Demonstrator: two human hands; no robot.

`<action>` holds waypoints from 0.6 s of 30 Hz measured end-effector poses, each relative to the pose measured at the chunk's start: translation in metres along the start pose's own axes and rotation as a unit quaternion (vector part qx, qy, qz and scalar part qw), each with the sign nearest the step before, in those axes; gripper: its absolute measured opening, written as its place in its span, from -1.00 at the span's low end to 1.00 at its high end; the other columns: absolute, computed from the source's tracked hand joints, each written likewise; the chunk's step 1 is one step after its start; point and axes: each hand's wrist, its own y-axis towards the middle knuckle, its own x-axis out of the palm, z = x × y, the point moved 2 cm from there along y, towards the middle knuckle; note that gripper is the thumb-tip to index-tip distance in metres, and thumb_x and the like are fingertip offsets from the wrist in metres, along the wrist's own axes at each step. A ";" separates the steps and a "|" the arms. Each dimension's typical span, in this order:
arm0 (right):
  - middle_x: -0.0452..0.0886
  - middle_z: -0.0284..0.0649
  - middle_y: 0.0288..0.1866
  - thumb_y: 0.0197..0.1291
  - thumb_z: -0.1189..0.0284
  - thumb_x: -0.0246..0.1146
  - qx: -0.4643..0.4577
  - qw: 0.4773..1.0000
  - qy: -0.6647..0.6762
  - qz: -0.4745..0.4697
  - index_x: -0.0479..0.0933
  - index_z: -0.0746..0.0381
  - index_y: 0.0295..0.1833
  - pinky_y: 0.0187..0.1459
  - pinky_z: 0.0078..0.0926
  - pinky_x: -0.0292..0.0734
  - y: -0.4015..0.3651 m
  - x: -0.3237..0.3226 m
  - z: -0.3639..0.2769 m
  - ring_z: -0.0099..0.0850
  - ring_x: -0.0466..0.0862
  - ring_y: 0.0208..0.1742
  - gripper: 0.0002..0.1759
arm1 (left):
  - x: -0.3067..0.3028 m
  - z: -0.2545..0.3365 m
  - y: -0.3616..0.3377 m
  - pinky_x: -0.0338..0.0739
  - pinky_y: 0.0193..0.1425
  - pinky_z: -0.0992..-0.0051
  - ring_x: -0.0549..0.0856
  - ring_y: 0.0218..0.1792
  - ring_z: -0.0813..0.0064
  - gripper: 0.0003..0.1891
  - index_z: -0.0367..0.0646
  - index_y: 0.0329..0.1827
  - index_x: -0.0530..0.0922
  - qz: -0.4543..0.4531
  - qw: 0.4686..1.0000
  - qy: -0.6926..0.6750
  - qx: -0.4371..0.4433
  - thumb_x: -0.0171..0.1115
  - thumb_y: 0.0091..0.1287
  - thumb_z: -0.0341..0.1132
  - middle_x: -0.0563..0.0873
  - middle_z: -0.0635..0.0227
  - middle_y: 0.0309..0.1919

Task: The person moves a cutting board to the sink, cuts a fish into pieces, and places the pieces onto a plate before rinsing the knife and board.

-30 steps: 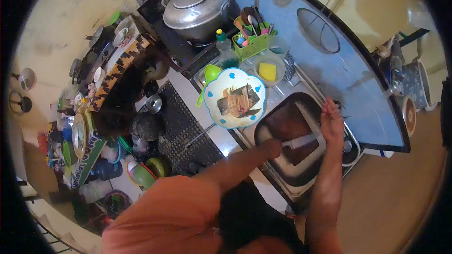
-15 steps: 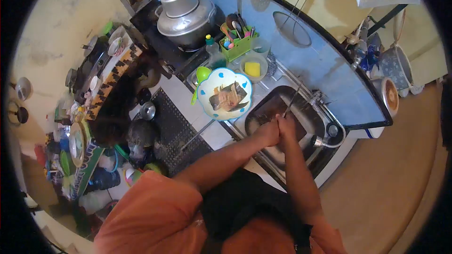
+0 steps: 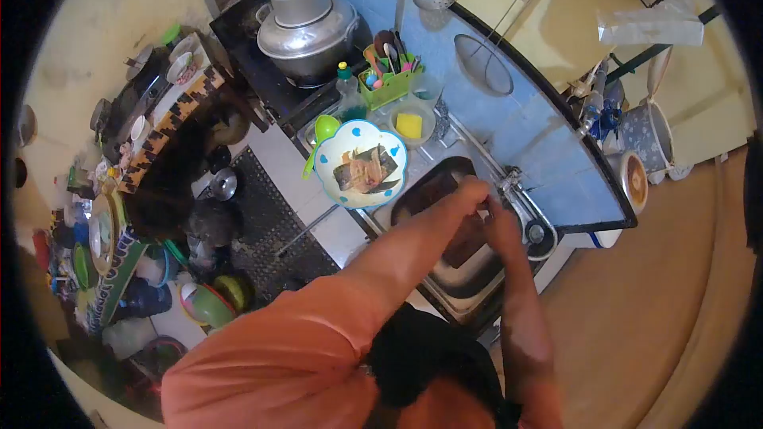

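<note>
My left hand (image 3: 474, 191) and my right hand (image 3: 501, 228) are close together over the metal sink (image 3: 465, 284). The fingers of both are curled closed around something small, mostly hidden between them. Below them a dark brown flat piece (image 3: 464, 249) lies in the sink. To the left, a white bowl with blue spots (image 3: 326, 162) holds pale, fleshy pieces (image 3: 368, 171) with dark skin-like parts.
A yellow sponge (image 3: 408, 126) sits in a clear bowl behind the sink, near a green utensil holder (image 3: 389, 90) and a soap bottle (image 3: 350, 95). The faucet (image 3: 513, 183) stands behind my hands. A large pot (image 3: 308, 44) is on the stove.
My left hand has moved up and away from my right, which is turned differently. The thin dark object that stuck up beyond my hands no longer shows. The whole view has shifted slightly.
</note>
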 end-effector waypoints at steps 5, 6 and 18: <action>0.60 0.23 -0.10 0.11 0.51 0.16 -0.001 0.997 0.007 0.080 0.42 0.09 0.38 0.03 -0.01 0.52 -0.026 0.009 0.034 0.13 0.62 -0.03 -0.36 | 0.037 -0.113 0.179 0.63 -0.35 0.41 0.76 -0.34 0.45 -0.96 -0.07 -0.57 0.69 -0.032 0.948 0.236 0.213 0.37 -0.05 -0.45 0.76 0.29 -0.46; 0.58 0.23 -0.10 0.10 0.52 0.16 0.007 0.995 0.018 0.100 0.42 0.07 0.38 0.02 -0.02 0.52 -0.029 0.012 0.043 0.14 0.61 -0.04 -0.36 | 0.025 -0.062 0.122 0.63 -0.35 0.37 0.75 -0.35 0.42 -0.95 -0.09 -0.50 0.68 -0.005 0.978 0.158 0.133 0.37 -0.03 -0.45 0.75 0.28 -0.42; 0.59 0.19 0.00 0.12 0.44 0.20 0.007 0.992 0.035 0.124 0.44 0.07 0.37 0.03 -0.04 0.53 -0.022 0.012 0.029 0.11 0.62 0.01 -0.39 | 0.012 0.023 -0.012 0.55 -0.46 0.15 0.68 -0.42 0.21 -0.86 -0.19 -0.32 0.65 -0.079 0.996 0.022 0.042 0.36 0.04 -0.47 0.65 0.16 -0.40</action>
